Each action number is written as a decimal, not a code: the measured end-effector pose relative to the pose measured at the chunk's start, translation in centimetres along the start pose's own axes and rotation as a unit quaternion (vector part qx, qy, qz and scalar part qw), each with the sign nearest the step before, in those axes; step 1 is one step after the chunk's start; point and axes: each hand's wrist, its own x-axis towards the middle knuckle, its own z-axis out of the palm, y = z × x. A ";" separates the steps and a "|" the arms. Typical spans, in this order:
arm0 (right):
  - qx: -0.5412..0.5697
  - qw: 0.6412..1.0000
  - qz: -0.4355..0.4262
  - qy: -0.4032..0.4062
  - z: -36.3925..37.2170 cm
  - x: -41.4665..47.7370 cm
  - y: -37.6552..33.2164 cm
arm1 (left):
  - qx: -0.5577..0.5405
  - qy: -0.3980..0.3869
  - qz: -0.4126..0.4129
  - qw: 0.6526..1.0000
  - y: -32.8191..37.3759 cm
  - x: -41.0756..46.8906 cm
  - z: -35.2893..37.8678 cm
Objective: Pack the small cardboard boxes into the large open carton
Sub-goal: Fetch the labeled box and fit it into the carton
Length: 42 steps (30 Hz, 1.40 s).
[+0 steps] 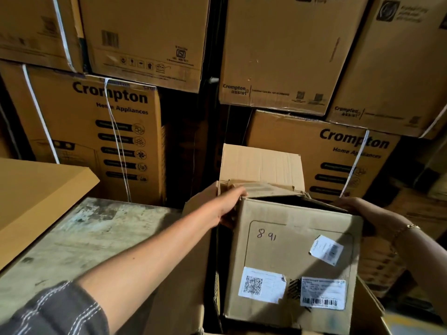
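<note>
A small cardboard box (290, 257) with "8 91" handwritten on it and three white stickers sits tilted between the flaps of the large open carton (183, 281). Its top is partly open, with one flap (261, 163) standing up at the back. My left hand (225, 206) grips the box's upper left corner, fingers curled over the edge. My right hand (362, 212), with a bracelet at the wrist, holds the upper right edge. The inside of the large carton is hidden by the box.
Stacked brown Crompton cartons (96, 126) with white straps form a wall behind and to the right. A worn, stained table top (79, 238) lies at the left, with a tan board (31, 197) over its far left corner. A dark gap (188, 146) runs between the stacks.
</note>
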 end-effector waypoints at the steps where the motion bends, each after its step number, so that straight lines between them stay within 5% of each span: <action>1: -0.004 1.000 0.006 -0.010 0.3 0.6 0.3 | 0.013 -0.004 -0.007 1.000 -0.8 0.4 0.3; 13: -0.005 1.000 0.012 0.016 1.4 3.1 0.7 | 0.011 -0.018 -0.009 1.000 -2.0 3.9 0.6; 29: 0.121 0.987 -0.092 0.044 -0.6 2.2 0.5 | -0.007 0.065 0.159 0.985 0.3 4.6 2.6; 42: 0.147 0.978 -0.144 -0.021 -1.8 3.2 1.9 | 0.093 0.264 0.249 0.927 0.1 4.4 5.0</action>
